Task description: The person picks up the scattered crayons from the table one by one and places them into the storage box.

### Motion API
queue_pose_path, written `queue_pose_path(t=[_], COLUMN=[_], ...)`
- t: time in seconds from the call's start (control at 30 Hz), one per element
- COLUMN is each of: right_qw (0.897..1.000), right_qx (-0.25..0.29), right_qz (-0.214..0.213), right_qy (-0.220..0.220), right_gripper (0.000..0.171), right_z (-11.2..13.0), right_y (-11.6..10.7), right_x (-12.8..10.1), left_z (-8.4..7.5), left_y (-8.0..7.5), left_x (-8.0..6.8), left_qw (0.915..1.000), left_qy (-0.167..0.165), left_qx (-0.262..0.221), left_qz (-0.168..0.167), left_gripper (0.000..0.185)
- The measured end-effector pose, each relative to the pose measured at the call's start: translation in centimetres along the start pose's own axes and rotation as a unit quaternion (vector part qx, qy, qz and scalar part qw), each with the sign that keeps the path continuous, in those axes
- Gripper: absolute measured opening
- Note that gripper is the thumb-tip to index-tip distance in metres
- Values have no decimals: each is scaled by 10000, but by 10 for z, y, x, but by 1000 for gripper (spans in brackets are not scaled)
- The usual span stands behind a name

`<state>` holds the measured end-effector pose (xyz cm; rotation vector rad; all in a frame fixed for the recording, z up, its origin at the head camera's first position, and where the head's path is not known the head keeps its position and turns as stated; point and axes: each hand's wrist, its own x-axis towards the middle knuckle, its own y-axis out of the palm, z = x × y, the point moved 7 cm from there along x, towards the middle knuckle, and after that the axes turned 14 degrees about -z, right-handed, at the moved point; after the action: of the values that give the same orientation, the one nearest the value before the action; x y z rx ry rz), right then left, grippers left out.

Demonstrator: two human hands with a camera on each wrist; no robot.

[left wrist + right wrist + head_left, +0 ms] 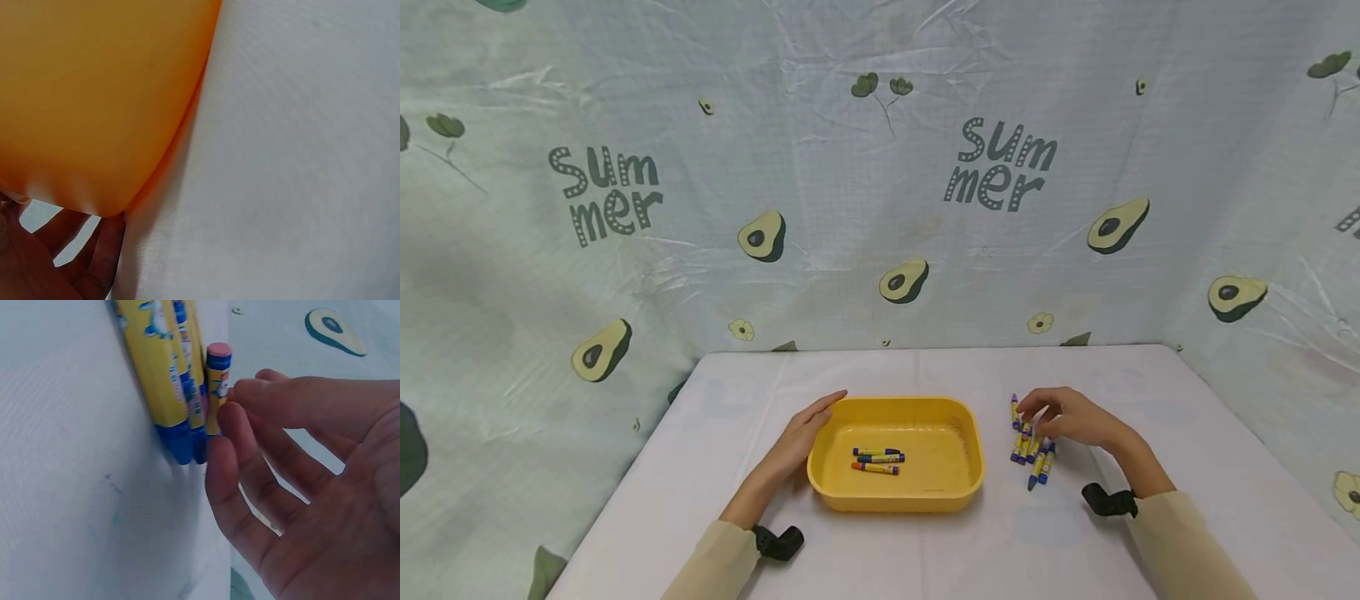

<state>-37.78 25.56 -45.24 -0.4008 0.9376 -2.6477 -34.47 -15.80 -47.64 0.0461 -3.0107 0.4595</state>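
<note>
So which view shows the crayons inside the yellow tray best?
The head view: three crayons lie on the floor of the yellow tray. The left wrist view shows only the tray's outer wall; the right wrist view shows only loose crayons.

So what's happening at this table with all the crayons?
A person sits at a white table. Their left hand rests flat against the side of a yellow tray that holds three crayons. Their right hand reaches over a loose pile of crayons lying on the table beside the tray, fingertips touching them, though no crayon is lifted yet.
</note>
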Motion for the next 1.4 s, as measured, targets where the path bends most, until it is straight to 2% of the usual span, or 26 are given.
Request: queue_pose_path(t=[0.43,0.67,0.9,1.17,1.4], right_qw=[9961,9922,9880,9899,9908], right_qx=[-754,-1079,-1290,-1024,-874], right_qz=[-347,-629,-849,-918,-903], right_qy=[-311,-37,-75,-345,-493], right_gripper=[24,22,19,17,23], right_z=[-5,-7,-1,14,26], right_y=[6,4,-5,-10,-10], right_x=[10,13,13,11,8], left_z=[-1,-1,-1,-2,-3], left_y=[1,0,1,0,1], left_x=[2,2,3,3,0], left_qw=[10000,10000,10000,10000,9999], left_qy=[-20,-22,-51,-27,-28], left_qx=[22,-8,-19,-47,-99], left_qz=[-9,-25,7,8,45], left_gripper=[47,47,47,47,47])
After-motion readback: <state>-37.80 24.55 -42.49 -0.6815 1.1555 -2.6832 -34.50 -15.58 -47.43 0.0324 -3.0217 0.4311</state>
